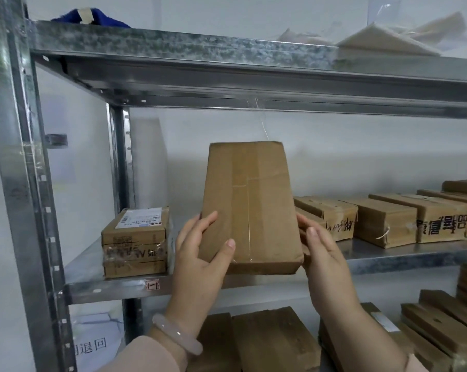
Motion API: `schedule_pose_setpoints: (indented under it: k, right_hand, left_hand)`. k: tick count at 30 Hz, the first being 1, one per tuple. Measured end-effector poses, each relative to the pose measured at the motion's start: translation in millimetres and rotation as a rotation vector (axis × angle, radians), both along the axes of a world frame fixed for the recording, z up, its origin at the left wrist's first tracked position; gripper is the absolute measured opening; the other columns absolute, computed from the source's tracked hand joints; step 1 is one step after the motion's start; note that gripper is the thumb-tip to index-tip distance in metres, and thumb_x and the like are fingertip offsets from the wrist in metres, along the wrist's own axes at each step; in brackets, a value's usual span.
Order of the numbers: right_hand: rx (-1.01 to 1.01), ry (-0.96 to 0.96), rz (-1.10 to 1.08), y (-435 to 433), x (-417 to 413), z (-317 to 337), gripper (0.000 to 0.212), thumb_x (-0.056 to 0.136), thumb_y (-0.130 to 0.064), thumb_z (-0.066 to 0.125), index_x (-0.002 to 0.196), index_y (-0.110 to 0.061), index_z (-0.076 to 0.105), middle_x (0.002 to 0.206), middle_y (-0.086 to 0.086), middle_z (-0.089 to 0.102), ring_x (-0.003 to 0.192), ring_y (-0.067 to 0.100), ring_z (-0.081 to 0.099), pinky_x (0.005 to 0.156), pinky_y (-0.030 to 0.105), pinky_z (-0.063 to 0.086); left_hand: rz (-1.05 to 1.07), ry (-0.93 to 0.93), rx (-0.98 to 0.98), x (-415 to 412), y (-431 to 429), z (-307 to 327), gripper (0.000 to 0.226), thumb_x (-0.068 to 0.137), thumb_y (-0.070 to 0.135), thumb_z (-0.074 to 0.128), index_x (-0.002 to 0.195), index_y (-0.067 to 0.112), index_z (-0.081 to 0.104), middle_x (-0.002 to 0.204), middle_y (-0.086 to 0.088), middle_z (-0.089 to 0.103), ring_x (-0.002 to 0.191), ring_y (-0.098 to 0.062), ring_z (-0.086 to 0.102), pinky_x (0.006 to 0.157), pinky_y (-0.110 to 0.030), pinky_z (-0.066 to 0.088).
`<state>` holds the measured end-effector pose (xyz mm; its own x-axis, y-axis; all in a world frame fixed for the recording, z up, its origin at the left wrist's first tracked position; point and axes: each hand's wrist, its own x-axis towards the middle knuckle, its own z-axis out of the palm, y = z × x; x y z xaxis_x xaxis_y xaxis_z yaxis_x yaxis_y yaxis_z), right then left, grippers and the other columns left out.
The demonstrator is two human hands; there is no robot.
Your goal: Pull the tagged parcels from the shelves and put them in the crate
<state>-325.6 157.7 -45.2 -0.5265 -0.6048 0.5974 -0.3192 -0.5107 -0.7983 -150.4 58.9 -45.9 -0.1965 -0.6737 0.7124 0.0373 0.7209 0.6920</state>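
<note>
A flat brown cardboard parcel (249, 202), sealed with clear tape, is held up in front of the middle shelf (106, 284), tilted with its far end raised. My left hand (202, 251) grips its lower left edge, thumb on the face. My right hand (320, 248) holds the lower right edge. No tag shows on the face turned to me. A stack of parcels with a white printed label (135, 241) stands at the shelf's left. No crate is in view.
Several brown boxes (387, 218) lie in a row at the shelf's right. More flat cardboard parcels (275, 342) fill the lower shelf. The top shelf (227, 47) holds a blue cloth and clear plastic bags. A metal upright (28, 200) stands at the left.
</note>
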Motion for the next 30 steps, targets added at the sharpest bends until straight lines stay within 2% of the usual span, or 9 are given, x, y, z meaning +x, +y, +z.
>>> schedule_pose_setpoints:
  k: [3,8,12,15,19,22,25,27,30]
  right_hand:
    - [-0.029,-0.067,0.021,-2.6,-5.1,2.5,0.039,0.08,-0.057,0.058,0.119,-0.053,0.055,0.12,-0.023,0.059,0.113,-0.002,0.056,0.08,0.018,0.054]
    - [0.06,-0.188,0.303,-8.4,-7.1,5.4,0.075,0.072,-0.069,0.066,0.138,-0.047,0.04,0.137,-0.011,0.054,0.123,0.014,0.054,0.104,0.044,0.045]
    - [0.002,-0.164,0.243,-7.3,4.8,7.5,0.075,0.065,-0.062,0.071,0.133,-0.051,0.04,0.128,-0.017,0.057,0.11,-0.001,0.06,0.085,0.023,0.053]
    - [-0.002,-0.046,0.166,-4.9,17.0,6.3,0.087,0.064,-0.067,0.075,0.138,-0.053,0.032,0.129,-0.021,0.051,0.11,-0.004,0.057,0.078,0.017,0.054]
    - [-0.029,0.079,0.118,-5.9,29.1,5.4,0.075,0.079,-0.049,0.069,0.14,-0.053,0.026,0.13,-0.029,0.047,0.119,-0.006,0.049,0.093,0.024,0.05]
    - [-0.035,0.092,0.177,-2.6,36.3,7.0,0.055,0.086,-0.046,0.059,0.132,-0.062,0.031,0.118,-0.046,0.047,0.113,-0.018,0.046,0.081,0.004,0.045]
    - [-0.008,0.156,0.197,0.3,42.2,6.7,0.046,0.091,-0.045,0.05,0.132,-0.062,0.036,0.124,-0.045,0.046,0.118,-0.019,0.042,0.085,0.004,0.043]
    - [0.025,0.211,0.192,-0.9,47.9,5.3,0.041,0.096,-0.046,0.047,0.133,-0.06,0.038,0.133,-0.04,0.043,0.127,-0.015,0.036,0.101,0.018,0.041]
    - [0.07,0.385,0.106,-4.5,59.6,3.3,0.042,0.094,-0.05,0.038,0.135,-0.059,0.037,0.145,-0.039,0.028,0.137,-0.012,0.019,0.113,0.031,0.024]
  left_hand:
    - [-0.018,0.053,-0.022,-0.5,-0.5,0.2,0.048,0.085,0.03,0.067,0.124,0.053,0.052,0.141,0.02,0.038,0.128,0.011,0.034,0.099,-0.008,0.034]
    - [-0.089,0.02,0.033,1.8,-4.4,6.9,0.048,0.088,0.027,0.066,0.123,0.057,0.052,0.138,0.024,0.042,0.129,0.0,0.041,0.107,-0.034,0.042]
    - [-0.059,-0.113,0.106,2.1,0.6,15.5,0.048,0.081,0.057,0.062,0.125,0.061,0.046,0.15,0.021,0.032,0.136,-0.001,0.029,0.106,-0.025,0.028]
    - [-0.019,-0.24,0.101,-0.1,8.3,18.7,0.087,0.06,0.084,0.05,0.14,0.052,0.035,0.153,0.021,0.019,0.135,-0.001,0.019,0.102,-0.026,0.022]
    - [0.015,-0.205,0.071,-4.8,15.3,21.3,0.105,0.057,0.083,0.05,0.148,0.035,0.029,0.142,0.017,0.028,0.125,0.003,0.028,0.091,-0.007,0.026]
    - [0.067,-0.107,-0.055,2.0,13.3,17.0,0.072,0.072,0.069,0.052,0.137,0.038,0.044,0.126,0.02,0.042,0.113,0.014,0.042,0.081,0.001,0.037]
    - [0.07,-0.023,-0.084,8.2,7.8,12.1,0.048,0.086,0.052,0.053,0.133,0.045,0.047,0.13,0.014,0.052,0.116,0.004,0.051,0.086,-0.01,0.046]
    - [0.03,-0.014,-0.041,10.6,6.5,9.8,0.055,0.085,0.05,0.058,0.135,0.058,0.034,0.135,0.018,0.048,0.121,0.001,0.049,0.094,-0.022,0.046]
    - [0.006,-0.07,0.009,12.9,9.9,9.5,0.095,0.062,0.073,0.068,0.139,0.065,0.012,0.139,0.03,0.029,0.126,0.005,0.035,0.094,-0.017,0.036]
